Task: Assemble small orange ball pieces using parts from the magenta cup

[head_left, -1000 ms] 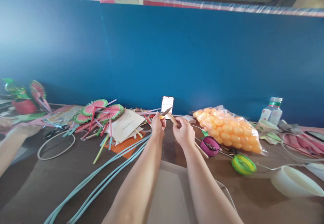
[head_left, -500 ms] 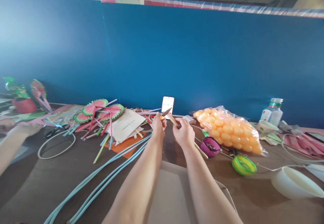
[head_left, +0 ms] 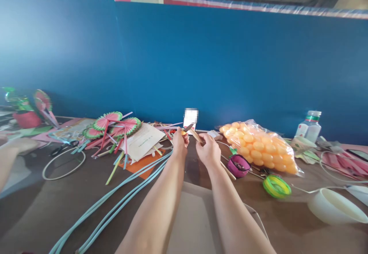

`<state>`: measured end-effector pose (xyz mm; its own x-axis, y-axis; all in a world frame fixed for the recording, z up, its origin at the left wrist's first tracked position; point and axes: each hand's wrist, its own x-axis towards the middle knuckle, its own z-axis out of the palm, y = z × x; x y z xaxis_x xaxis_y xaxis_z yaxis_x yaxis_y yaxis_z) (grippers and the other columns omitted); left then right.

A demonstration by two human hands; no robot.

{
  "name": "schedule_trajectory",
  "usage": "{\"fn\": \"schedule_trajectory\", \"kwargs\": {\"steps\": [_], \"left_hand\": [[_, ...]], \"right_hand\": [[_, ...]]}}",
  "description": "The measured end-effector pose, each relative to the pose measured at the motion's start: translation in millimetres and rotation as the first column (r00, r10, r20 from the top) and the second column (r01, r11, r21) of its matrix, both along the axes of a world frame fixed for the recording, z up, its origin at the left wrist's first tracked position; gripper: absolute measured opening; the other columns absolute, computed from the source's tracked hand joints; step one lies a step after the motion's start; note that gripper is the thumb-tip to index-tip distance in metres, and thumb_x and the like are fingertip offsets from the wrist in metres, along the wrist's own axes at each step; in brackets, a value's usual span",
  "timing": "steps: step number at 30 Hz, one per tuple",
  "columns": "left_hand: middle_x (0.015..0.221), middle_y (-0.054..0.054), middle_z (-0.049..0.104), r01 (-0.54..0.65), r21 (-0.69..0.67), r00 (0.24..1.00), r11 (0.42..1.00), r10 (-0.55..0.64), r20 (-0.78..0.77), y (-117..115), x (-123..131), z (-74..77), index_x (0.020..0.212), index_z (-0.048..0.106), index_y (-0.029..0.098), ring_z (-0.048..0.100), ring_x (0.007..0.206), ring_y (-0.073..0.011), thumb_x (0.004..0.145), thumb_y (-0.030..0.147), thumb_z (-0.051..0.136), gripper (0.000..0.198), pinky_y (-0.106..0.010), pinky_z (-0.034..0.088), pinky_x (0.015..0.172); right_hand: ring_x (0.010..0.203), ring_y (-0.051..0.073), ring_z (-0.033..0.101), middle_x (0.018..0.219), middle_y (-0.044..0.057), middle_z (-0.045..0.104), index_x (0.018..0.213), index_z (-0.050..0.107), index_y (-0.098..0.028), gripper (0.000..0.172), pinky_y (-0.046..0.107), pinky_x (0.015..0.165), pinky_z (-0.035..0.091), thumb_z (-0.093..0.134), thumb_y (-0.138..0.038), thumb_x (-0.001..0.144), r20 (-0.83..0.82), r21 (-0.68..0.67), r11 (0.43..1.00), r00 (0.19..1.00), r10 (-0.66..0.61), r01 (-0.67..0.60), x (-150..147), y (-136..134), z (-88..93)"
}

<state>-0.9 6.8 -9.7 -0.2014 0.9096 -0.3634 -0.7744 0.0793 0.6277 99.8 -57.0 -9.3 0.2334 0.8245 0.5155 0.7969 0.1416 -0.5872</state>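
Observation:
My left hand [head_left: 179,143] is closed round a small knife [head_left: 188,127] with an orange handle, blade pointing up and to the right. My right hand [head_left: 208,150] is closed on a thin wooden stick [head_left: 227,169] that runs from the blade down to the right over the table. The blade tip meets the stick's upper end just in front of a phone [head_left: 190,117] propped against the blue wall. Both hands are held over the brown table [head_left: 57,204], close together.
Pink and green paper fans [head_left: 115,125], coloured strips and papers lie to the left, with light blue tubes [head_left: 120,200] and a wire ring [head_left: 63,164]. On the right are a bag of orange balls [head_left: 258,146], a magenta cup [head_left: 238,166], a green tape roll [head_left: 276,186], a white bowl [head_left: 333,206] and a bottle [head_left: 310,125]. Another person's arm [head_left: 11,150] is at far left.
My hands have stayed almost still with the knife and stick. The other person's arm at the left has slid a little further left.

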Motion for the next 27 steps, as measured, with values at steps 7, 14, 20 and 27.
{"fn": "schedule_trajectory", "kwargs": {"steps": [7, 14, 20, 27], "left_hand": [[0.064, -0.002, 0.058, 0.018, -0.006, 0.999, 1.0, -0.017, 0.028, -2.7, -0.5, 3.9, 0.077, 0.056, 0.014, 0.046, 0.043, -0.0037, 0.089, 0.044, 0.058, 0.032, -0.013, 0.036, 0.042], [0.063, -0.001, 0.057, 0.043, -0.013, 0.999, 0.999, -0.042, 0.035, -2.0, -0.9, 3.8, 0.077, 0.055, 0.015, 0.046, 0.044, -0.0032, 0.088, 0.049, 0.058, 0.036, -0.013, 0.036, 0.042], [0.063, 0.0, 0.056, 0.027, 0.033, 1.0, 0.999, -0.026, -0.013, 0.8, -0.1, -1.8, 0.084, 0.057, 0.016, 0.048, 0.045, -0.0044, 0.085, 0.051, 0.061, 0.035, -0.014, 0.037, 0.044], [0.063, 0.0, 0.057, 0.01, 0.039, 0.999, 0.999, -0.009, -0.036, 2.1, 0.1, -3.7, 0.086, 0.058, 0.016, 0.048, 0.044, -0.0042, 0.082, 0.053, 0.065, 0.038, -0.014, 0.036, 0.043]], "right_hand": [[0.088, 0.023, 0.063, 0.102, 0.003, 0.071, 0.101, 0.068, -0.027, 0.028, 0.033, 0.076, 0.047, 0.055, -0.024, 0.077, -0.067, 0.067, 0.997, 0.997, -0.024, 0.029, 2.2, 0.7, 0.5], [0.089, 0.023, 0.063, 0.104, 0.005, 0.071, 0.102, 0.068, -0.025, 0.029, 0.033, 0.078, 0.047, 0.054, -0.025, 0.077, -0.08, 0.094, 0.995, 0.996, -0.024, 0.032, 0.5, -0.9, 1.7], [0.09, 0.021, 0.062, 0.105, 0.003, 0.07, 0.103, 0.069, -0.027, 0.029, 0.031, 0.076, 0.046, 0.055, -0.024, 0.078, -0.028, 0.067, 0.998, 1.0, -0.001, 0.003, -1.9, -1.7, 0.4], [0.09, 0.022, 0.063, 0.106, 0.004, 0.069, 0.104, 0.068, -0.027, 0.03, 0.032, 0.076, 0.047, 0.055, -0.023, 0.078, -0.018, 0.036, 0.999, 1.0, -0.02, 0.021, -1.2, -0.6, -0.7]]}}
